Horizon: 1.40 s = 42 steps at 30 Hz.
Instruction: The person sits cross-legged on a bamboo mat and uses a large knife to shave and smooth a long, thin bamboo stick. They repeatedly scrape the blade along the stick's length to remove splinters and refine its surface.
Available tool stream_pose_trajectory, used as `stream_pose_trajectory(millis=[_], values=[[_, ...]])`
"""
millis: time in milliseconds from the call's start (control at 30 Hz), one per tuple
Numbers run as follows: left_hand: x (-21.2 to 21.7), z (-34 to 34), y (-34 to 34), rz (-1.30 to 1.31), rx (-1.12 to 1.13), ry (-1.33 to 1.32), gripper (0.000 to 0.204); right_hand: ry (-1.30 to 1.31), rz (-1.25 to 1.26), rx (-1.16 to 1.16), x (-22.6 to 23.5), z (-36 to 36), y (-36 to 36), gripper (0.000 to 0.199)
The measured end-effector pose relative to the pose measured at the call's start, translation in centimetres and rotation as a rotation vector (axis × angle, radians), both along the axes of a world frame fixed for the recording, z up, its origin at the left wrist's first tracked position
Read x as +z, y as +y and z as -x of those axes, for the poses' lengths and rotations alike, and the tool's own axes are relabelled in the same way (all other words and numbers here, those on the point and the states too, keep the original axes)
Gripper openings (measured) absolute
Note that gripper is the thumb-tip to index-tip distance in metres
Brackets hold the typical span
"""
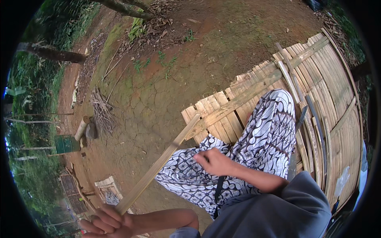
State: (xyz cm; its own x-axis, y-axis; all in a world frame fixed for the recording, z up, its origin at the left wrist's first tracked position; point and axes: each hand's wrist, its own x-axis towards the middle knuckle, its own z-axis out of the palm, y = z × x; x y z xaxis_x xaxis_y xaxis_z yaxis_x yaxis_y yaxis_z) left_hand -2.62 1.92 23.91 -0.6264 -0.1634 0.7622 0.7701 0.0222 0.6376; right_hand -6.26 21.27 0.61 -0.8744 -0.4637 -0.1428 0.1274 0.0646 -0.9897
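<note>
1. The platform [337,99] lay to the person's right, with a beam [254,92] running along it near the edge facing the ground [170,87].
2. The legs [264,142] were in front of the body, the right one over the platform.
3. Slats [318,123] lay on the platform, right of the legs.
4. The strip [156,166] slanted from the left hand [107,222], near left, toward the beam; contact there was unclear.
5. The right hand [214,162] was over the legs, right of the strip.
6. Ahead and left, sticks [102,113] lay near a stone [91,131], a log [82,127] just left of it, then a box [66,144].
</note>
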Motion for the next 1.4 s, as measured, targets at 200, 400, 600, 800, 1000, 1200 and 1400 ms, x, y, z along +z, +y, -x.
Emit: stream_pose_trajectory(millis=[200,400,600,800,1000,1200,1400], values=[[-0.7,-0.2,0.8,-0.031,0.109,0.039,0.040,-0.137,-0.123,-0.017,0.1,1.0,-0.2,0.058],[-0.6,-0.6,1.1,-0.007,0.039,0.019,0.040,0.131,0.096,0.179,5.5,-1.1,-0.6,0.045],[-0.4,-1.2,-0.3,-0.018,0.109,0.016,0.041,-0.075,-0.065,-0.113,-4.7,1.6,-1.5,0.053],[-1.3,-1.0,1.0,-0.042,0.211,0.030,0.043,-0.178,-0.215,0.062,-1.3,3.4,-0.6,0.059],[-0.9,-0.9,1.8,-0.080,0.400,-0.007,0.042,0.248,0.042,0.080,4.0,0.0,-1.4,0.049],[-0.8,-0.9,-0.2,-0.080,0.266,-0.032,0.040,-0.016,-0.081,-0.160,-6.7,4.4,-1.9,0.053],[-0.7,0.1,3.0,-0.112,0.530,0.003,0.041,-0.131,-0.321,-0.065,-6.7,5.5,-0.1,0.066]])
